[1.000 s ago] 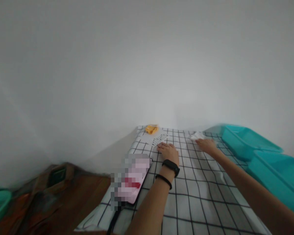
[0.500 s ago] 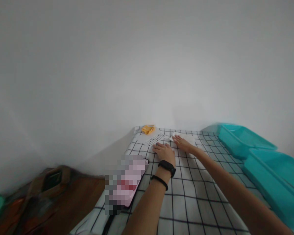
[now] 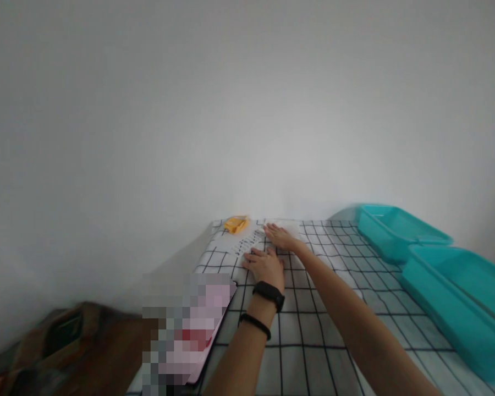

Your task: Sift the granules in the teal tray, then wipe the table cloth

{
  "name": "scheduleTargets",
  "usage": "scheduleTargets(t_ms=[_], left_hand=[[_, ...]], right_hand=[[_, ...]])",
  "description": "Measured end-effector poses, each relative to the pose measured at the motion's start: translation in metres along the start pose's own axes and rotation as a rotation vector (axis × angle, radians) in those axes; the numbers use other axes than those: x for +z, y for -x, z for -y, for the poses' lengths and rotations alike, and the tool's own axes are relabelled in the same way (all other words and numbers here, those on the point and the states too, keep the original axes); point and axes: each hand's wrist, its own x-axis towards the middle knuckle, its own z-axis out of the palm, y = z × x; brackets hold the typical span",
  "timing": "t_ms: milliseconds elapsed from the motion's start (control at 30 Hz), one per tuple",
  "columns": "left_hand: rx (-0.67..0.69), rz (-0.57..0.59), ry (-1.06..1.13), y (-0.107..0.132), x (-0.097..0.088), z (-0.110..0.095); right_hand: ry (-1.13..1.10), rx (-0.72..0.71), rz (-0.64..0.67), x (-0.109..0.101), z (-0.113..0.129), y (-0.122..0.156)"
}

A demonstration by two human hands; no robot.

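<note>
Left hand (image 3: 264, 268): spread open on checked cloth (image 3: 307, 333)
Right hand (image 3: 280, 237): open, flat over white sheet (image 3: 291, 226)
White sheet: one o'clock from our left hand; we judge it laid out, remainder unclear

A plain, pale grey wall (image 3: 247, 110) fills the upper half of the view and more, brightest around the middle and dimming toward the corners (the light is soft, and its source lies out of sight). A table draped in a white cloth with a grid of dark lines (image 3: 313, 330) stands with its far edge close to that wall; a faint shadow (image 3: 185, 250) slants across the wall at the table's left. Below on that side shows a brown floor (image 3: 111, 352), dim and blurred, with a brown, box-like object (image 3: 91, 324) near the foot of the wall, dark green within its opening.
</note>
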Motion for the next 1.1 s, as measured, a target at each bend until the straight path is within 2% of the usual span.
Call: scheduleTargets(t_ms=[100, 267, 367, 433, 533, 633, 833, 933, 1000, 1100], left_hand=[[-0.043, 0.0, -0.055, -0.003, 0.001, -0.003], [-0.048, -0.017, -0.117, -0.006, 0.005, -0.006], [-0.036, -0.029, -0.135, -0.006, 0.006, -0.006], [-0.028, -0.037, -0.147, -0.005, 0.006, -0.005], [-0.025, -0.041, -0.168, -0.006, 0.006, -0.006], [-0.023, -0.04, -0.186, -0.006, 0.006, -0.007], [-0.022, -0.046, -0.204, -0.004, 0.005, -0.008], [-0.023, -0.049, -0.212, -0.004, 0.004, -0.008], [-0.021, -0.052, -0.22, -0.005, 0.005, -0.007], [-0.008, -0.055, -0.228, -0.005, 0.005, -0.005]], right_hand=[[0.076, 0.125, 0.059, -0.016, -0.036, 0.03], [0.235, 0.451, 0.122, -0.055, -0.106, 0.105], [0.313, 0.604, 0.124, -0.071, -0.13, 0.142], [0.344, 0.631, 0.127, -0.075, -0.135, 0.155], [0.367, 0.587, 0.131, -0.074, -0.131, 0.157], [0.371, 0.462, 0.137, -0.066, -0.115, 0.146], [0.337, 0.143, 0.171, -0.035, -0.055, 0.106], [0.297, 0.061, 0.187, -0.023, -0.032, 0.088], [0.273, 0.062, 0.192, -0.022, -0.031, 0.082], [0.254, 0.148, 0.189, -0.033, -0.051, 0.083]])
